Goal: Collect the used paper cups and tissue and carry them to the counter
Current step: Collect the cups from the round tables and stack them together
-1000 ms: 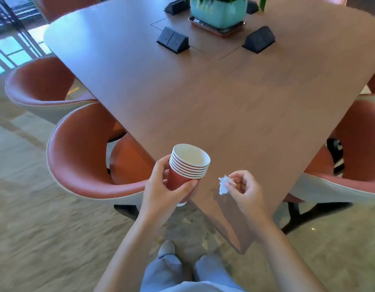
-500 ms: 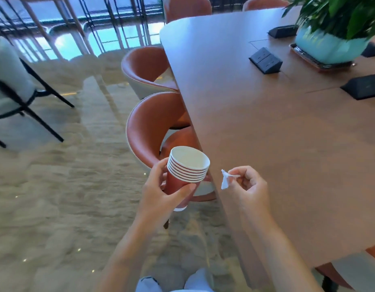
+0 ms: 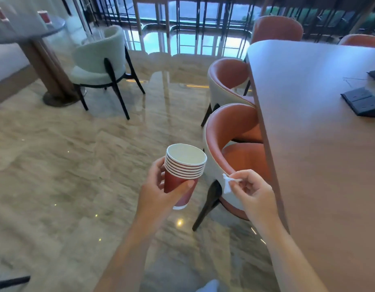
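Beside the near edge of the long brown table (image 3: pixel 321 165), over the marble floor (image 3: pixel 66 175), the left hand (image 3: pixel 159 192) held a nested stack of red paper cups (image 3: pixel 183 171) upright, with white rims layered at the top and the uppermost cup showing a pale, bare interior. The fingers (image 3: pixel 156 171) of that hand were wrapped around the red wall of the stack, the thumb lying across its front. Just to the table side of the cups, apart from them, the right hand (image 3: pixel 252 190) pinched a small crumpled white tissue (image 3: pixel 227 183) between thumb and forefinger, the remaining fingers curled loosely. Both items were carried clear of the table, in front of an orange-lined chair (image 3: pixel 233 144) pushed against the table edge; a second chair of the same kind (image 3: pixel 226 81) stood beyond it along the same edge. On the table top lay a black socket box (image 3: pixel 362 101), well apart from the hands. Far from the table, across the floor, stood a white upholstered chair (image 3: pixel 100 62) beside a round table (image 3: pixel 26 32) bearing what appeared to be a further red cup (image 3: pixel 44 16).
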Motion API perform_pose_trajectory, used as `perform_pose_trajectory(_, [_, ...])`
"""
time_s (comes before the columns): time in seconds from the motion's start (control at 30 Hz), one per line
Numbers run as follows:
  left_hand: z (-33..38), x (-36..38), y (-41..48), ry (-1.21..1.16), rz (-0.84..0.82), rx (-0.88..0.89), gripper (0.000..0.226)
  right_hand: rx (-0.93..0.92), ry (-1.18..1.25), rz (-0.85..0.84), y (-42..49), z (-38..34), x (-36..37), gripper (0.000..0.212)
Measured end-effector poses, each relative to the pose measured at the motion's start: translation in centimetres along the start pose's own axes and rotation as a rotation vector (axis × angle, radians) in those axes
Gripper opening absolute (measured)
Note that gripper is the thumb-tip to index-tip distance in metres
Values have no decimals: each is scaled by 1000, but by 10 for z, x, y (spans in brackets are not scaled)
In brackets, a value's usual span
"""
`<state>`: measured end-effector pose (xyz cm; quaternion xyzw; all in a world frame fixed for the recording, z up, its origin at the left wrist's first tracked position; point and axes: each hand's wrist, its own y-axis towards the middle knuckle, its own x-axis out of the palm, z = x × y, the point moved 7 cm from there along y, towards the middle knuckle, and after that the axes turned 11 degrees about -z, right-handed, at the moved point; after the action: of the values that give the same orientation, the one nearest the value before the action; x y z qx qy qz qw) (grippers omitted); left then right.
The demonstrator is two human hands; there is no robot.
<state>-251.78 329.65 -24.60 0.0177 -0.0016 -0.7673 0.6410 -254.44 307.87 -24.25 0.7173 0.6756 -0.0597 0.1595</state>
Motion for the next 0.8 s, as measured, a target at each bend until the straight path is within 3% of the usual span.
perform_pose_trajectory(0.47, [-19, -278, -80, -93, 381, -27, 61, 6, 84, -313, 34, -91, 278, 23])
perform_pose_trajectory(0.8, [-48, -398, -124, -119, 612, -76, 60, -39, 52, -470, 56, -123, 411, 33])
